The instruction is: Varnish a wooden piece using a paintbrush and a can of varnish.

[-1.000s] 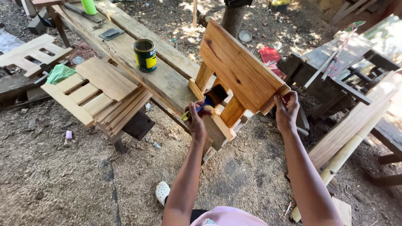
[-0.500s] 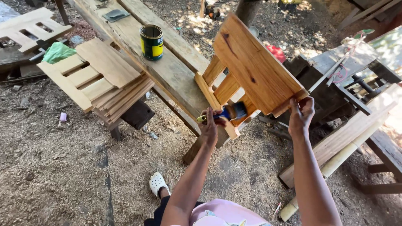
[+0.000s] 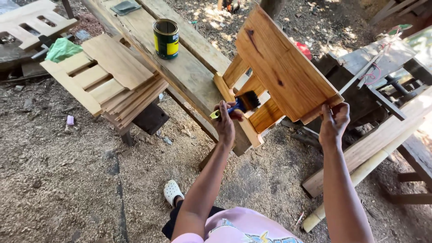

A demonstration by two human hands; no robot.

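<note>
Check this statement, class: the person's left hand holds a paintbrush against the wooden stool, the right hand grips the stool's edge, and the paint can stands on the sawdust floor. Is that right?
Not quite. The head view shows the paint can standing on the long plank bench, not on the floor. The rest holds: the left hand holds the paintbrush against the wooden stool, and the right hand grips its edge.

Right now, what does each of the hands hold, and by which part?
The left hand holds a blue-handled black-bristled paintbrush by its handle. The right hand grips the tilted varnished wooden stool by the lower corner of its seat board.
</note>
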